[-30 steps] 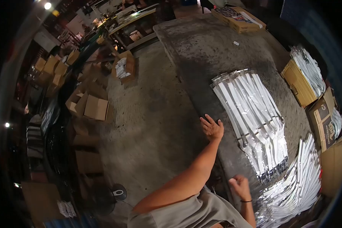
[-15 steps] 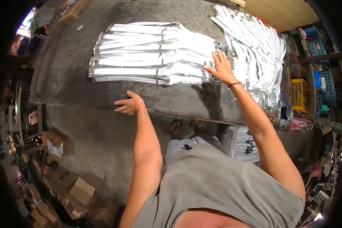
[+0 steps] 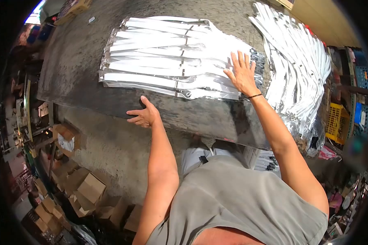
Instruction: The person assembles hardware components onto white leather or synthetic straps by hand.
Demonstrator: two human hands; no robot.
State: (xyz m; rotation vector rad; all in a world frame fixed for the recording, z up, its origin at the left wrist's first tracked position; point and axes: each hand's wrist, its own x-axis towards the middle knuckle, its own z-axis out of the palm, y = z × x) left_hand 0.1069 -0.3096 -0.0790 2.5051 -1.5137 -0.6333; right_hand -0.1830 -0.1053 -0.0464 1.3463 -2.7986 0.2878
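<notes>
Several white straps in clear plastic (image 3: 151,55) lie side by side on the dark worktable (image 3: 81,69). My right hand (image 3: 244,75) rests with spread fingers on the right end of these straps, by their dark fittings. Near the table's front edge is my left hand (image 3: 145,114), fingers apart and nothing in it, just in front of the straps' lower left side. A larger pile of loose white straps (image 3: 298,65) covers the table's right end.
Below the table, beside my legs, stands a white container (image 3: 265,160) of strap pieces. Open cardboard boxes (image 3: 90,188) crowd the floor at lower left. A yellow crate (image 3: 336,122) and blue baskets (image 3: 364,77) are on the right. Another box (image 3: 71,12) sits at the table's far left.
The camera view has shifted and tilted, so the table and straps appear turned slightly. Both my hands stay close to where they were, with fingers still spread.
</notes>
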